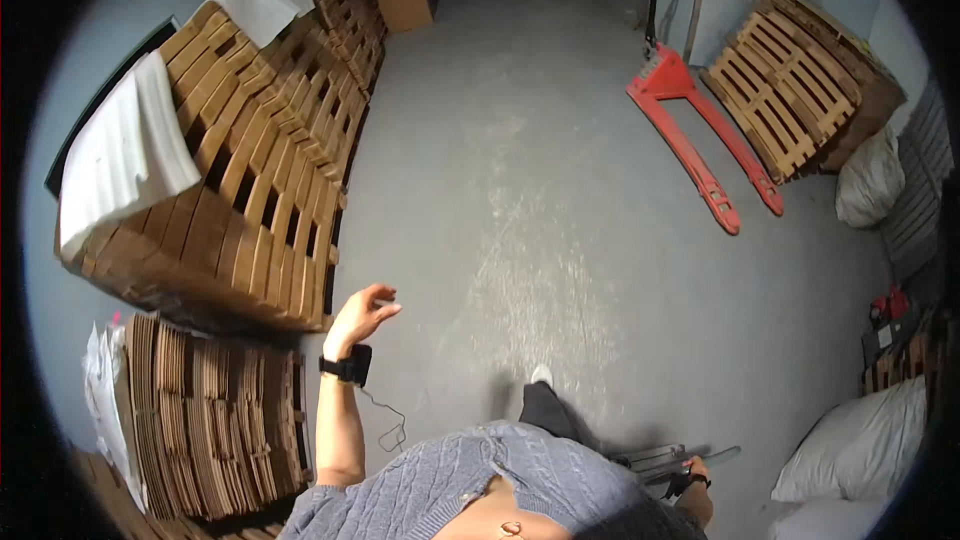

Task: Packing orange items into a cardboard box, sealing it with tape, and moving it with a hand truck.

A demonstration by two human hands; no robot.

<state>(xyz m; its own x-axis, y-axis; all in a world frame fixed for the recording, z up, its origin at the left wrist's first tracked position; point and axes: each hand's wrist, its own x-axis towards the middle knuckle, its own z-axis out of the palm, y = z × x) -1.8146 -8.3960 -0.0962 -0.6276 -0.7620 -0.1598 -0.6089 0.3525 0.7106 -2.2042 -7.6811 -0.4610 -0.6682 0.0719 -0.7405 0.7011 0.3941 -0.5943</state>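
Note:
Out in front of my body on the left, my left hand [365, 314] hangs in the air above the floor. Its fingers are loosely bent, the thumb apart from them, and nothing is in it. A black band with a small box [347, 365] is strapped round that wrist, and a thin cable [392, 428] trails from it. Low on the right, beside my hip, my right hand [692, 470] is closed at a grey metal bar [718, 458]. Most of what the bar belongs to is hidden behind my body. That wrist also wears a dark strap.
Tall stacks of wooden pallets [255, 180] with white foam sheets [135, 155] line the left. Nearer stands a stack of flat cardboard [215, 415]. At right are a red pallet jack [685, 110], leaning pallets [785, 80] and white sacks [855, 445]. Grey floor [540, 210] runs between.

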